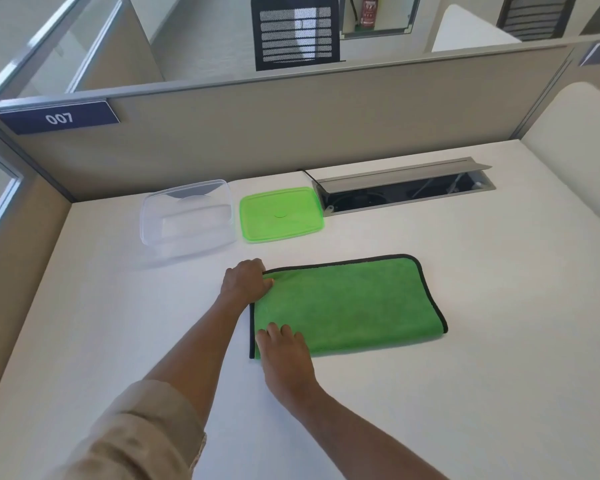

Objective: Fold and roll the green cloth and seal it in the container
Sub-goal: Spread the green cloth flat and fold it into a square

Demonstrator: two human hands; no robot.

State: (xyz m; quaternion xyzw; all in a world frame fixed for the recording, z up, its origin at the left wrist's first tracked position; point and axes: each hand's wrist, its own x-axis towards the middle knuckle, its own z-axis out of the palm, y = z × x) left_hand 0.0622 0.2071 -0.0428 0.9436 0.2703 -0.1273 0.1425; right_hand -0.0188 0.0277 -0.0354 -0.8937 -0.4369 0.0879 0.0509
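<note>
Two bare forearms show, both uncovered from the elbow down to the wrist. The left arm wears a beige, light tan sleeve (136, 431) of soft woven fabric, pushed up and bunched in loose folds near the elbow. The left hand (245, 280) and the right hand (284, 348) carry no rings, watch, gloves or bands.

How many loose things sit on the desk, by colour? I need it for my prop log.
Green: 2, the cloth and the lid
Clear: 1, the container
Total: 3
</note>
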